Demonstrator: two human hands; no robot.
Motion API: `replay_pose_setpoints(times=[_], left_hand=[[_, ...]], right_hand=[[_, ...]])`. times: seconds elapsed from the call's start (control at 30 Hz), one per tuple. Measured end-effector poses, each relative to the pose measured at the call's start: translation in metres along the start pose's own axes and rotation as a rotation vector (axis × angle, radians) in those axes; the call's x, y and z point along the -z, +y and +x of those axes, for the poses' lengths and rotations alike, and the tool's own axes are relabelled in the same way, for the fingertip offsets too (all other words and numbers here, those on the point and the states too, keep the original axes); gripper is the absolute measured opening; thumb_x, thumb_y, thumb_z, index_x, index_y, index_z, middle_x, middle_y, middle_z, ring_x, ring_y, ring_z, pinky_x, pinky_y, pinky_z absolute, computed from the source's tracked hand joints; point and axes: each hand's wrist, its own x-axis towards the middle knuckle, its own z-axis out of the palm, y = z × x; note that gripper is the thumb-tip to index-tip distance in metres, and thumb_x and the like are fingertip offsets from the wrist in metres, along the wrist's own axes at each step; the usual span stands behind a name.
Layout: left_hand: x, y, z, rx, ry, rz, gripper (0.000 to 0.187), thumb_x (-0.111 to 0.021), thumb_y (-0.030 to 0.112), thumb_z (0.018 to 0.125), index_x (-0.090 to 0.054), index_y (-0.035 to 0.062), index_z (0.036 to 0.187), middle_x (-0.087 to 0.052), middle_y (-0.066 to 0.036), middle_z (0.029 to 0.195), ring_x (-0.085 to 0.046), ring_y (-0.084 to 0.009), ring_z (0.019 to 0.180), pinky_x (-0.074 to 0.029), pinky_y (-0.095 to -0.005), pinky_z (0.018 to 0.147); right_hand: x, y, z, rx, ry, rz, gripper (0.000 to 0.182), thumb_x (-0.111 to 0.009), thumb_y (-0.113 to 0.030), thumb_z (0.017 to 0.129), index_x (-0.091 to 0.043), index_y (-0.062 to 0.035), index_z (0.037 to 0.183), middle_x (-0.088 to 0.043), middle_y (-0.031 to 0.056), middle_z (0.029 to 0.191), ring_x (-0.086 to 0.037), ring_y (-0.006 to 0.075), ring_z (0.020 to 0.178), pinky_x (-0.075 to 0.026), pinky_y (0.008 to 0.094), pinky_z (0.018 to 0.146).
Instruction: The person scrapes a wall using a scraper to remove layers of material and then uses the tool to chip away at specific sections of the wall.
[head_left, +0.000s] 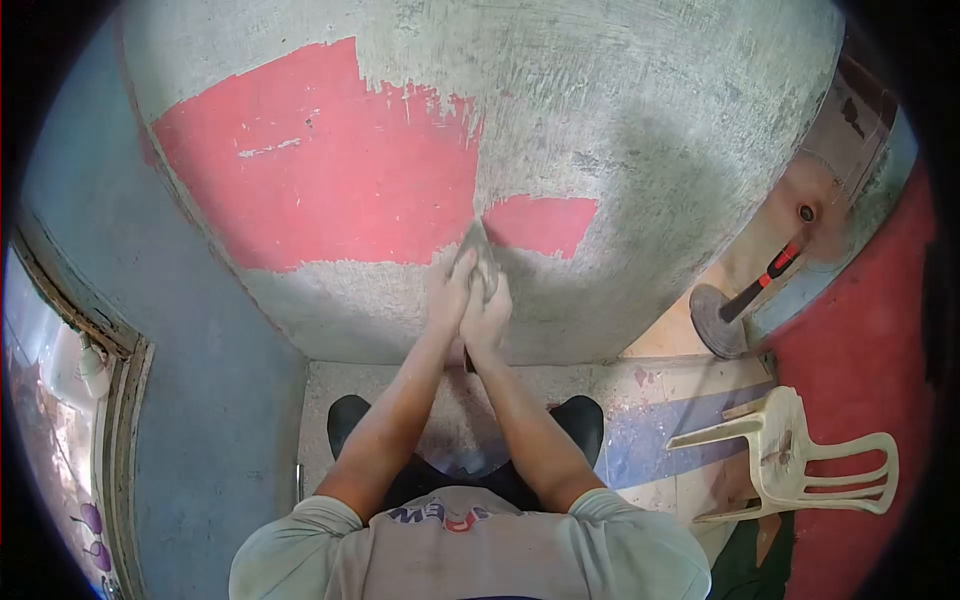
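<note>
Both my hands press a grey metal scraper (476, 238) up against the wall (640, 120). My left hand (447, 292) is closed along the left side of the tool, with fingers on its blade. Closed on the right side is my right hand (487, 312), touching the left one. The blade's upper end meets the wall where a large patch of pink paint (330, 170) and a smaller pink patch (545, 225) come together. Rough grey surface surrounds both patches. Below the wrists a dark end, seemingly the handle, shows; my hands hide most of the grip.
A cream plastic chair (785, 450) lies tipped on the floor at the right. Behind it stands a stick-like tool (770, 275) with a red-and-black handle and round grey base. A blue wall (215, 400) and a window frame (125, 420) are on the left.
</note>
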Motion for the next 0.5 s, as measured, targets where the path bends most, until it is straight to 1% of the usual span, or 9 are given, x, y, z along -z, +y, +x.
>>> replay_pose_setpoints(times=[0.07,0.17,0.2,0.27,0.3,0.33,0.4,0.47,0.5], left_hand=[[-0.013,0.061,0.008,0.063,-0.052,-0.051,0.034,-0.061,0.028,0.103,-0.073,-0.0039,0.103,-0.071,-0.005,0.089,-0.062,-0.0106,0.079,-0.050,-0.0280,0.071],[-0.019,0.088,0.003,0.102,-0.079,-0.072,0.033,-0.061,0.027,0.103,-0.073,-0.0037,0.102,-0.071,-0.004,0.088,-0.062,-0.0107,0.078,-0.050,-0.0281,0.069],[-0.016,0.076,-0.002,0.136,-0.031,-0.013,0.033,-0.060,0.026,0.103,-0.073,-0.0043,0.105,-0.072,-0.005,0.090,-0.063,-0.0112,0.079,-0.051,-0.0282,0.070],[0.000,-0.004,-0.009,0.014,0.032,0.017,0.033,-0.061,0.027,0.103,-0.072,-0.0046,0.106,-0.071,-0.005,0.090,-0.063,-0.0113,0.079,-0.051,-0.0287,0.071],[0.001,-0.016,-0.015,0.028,0.047,0.007,0.033,-0.062,0.026,0.103,-0.072,-0.0047,0.107,-0.071,-0.005,0.090,-0.063,-0.0114,0.079,-0.051,-0.0289,0.071],[0.001,-0.018,-0.023,0.041,0.063,-0.004,0.033,-0.062,0.026,0.103,-0.072,-0.0047,0.107,-0.071,-0.005,0.091,-0.063,-0.0114,0.079,-0.051,-0.0292,0.071],[0.001,-0.012,-0.033,0.216,0.058,-0.072,0.031,-0.063,0.025,0.102,-0.072,-0.0045,0.107,-0.071,-0.004,0.091,-0.063,-0.0114,0.079,-0.051,-0.0297,0.072],[-0.006,0.004,-0.010,0.047,0.024,-0.082,0.029,-0.064,0.024,0.101,-0.072,-0.0039,0.106,-0.071,-0.004,0.090,-0.063,-0.0113,0.078,-0.051,-0.0294,0.072],[-0.009,0.015,0.003,-0.034,0.009,-0.083,0.028,-0.065,0.023,0.101,-0.072,-0.0037,0.106,-0.071,-0.003,0.090,-0.063,-0.0112,0.078,-0.051,-0.0293,0.072]], right_hand=[[-0.009,-0.025,0.025,0.021,0.010,0.090,0.029,-0.059,-0.020,0.102,-0.062,0.0053,0.117,-0.070,0.0201,0.104,-0.068,0.0291,0.095,-0.052,0.0394,0.085],[-0.007,-0.028,0.021,-0.001,0.007,0.099,0.029,-0.059,-0.019,0.101,-0.062,0.0052,0.116,-0.070,0.0205,0.103,-0.069,0.0301,0.096,-0.052,0.0403,0.085],[-0.005,-0.027,0.017,-0.011,0.005,0.081,0.029,-0.060,-0.019,0.100,-0.062,0.0054,0.116,-0.070,0.0209,0.103,-0.069,0.0308,0.096,-0.052,0.0411,0.085],[0.001,-0.003,-0.007,-0.075,0.008,0.024,0.030,-0.060,-0.019,0.100,-0.062,0.0049,0.117,-0.071,0.0212,0.104,-0.069,0.0313,0.098,-0.053,0.0413,0.086],[0.006,0.013,-0.020,-0.105,0.011,-0.007,0.030,-0.060,-0.019,0.100,-0.062,0.0047,0.118,-0.071,0.0214,0.105,-0.070,0.0316,0.099,-0.053,0.0414,0.086],[0.010,0.019,-0.029,-0.135,0.003,-0.004,0.031,-0.060,-0.019,0.100,-0.062,0.0047,0.118,-0.071,0.0226,0.107,-0.070,0.0328,0.100,-0.053,0.0417,0.087],[0.010,0.027,-0.027,-0.098,0.001,-0.017,0.031,-0.059,-0.020,0.100,-0.062,0.0047,0.118,-0.071,0.0228,0.107,-0.070,0.0330,0.100,-0.053,0.0420,0.087],[0.008,0.017,-0.012,-0.038,-0.001,-0.027,0.031,-0.059,-0.020,0.100,-0.062,0.0049,0.118,-0.071,0.0229,0.106,-0.070,0.0332,0.099,-0.053,0.0423,0.086],[0.003,-0.003,0.005,-0.002,-0.001,-0.030,0.031,-0.059,-0.020,0.100,-0.062,0.0051,0.118,-0.071,0.0230,0.106,-0.070,0.0333,0.099,-0.053,0.0425,0.086]])
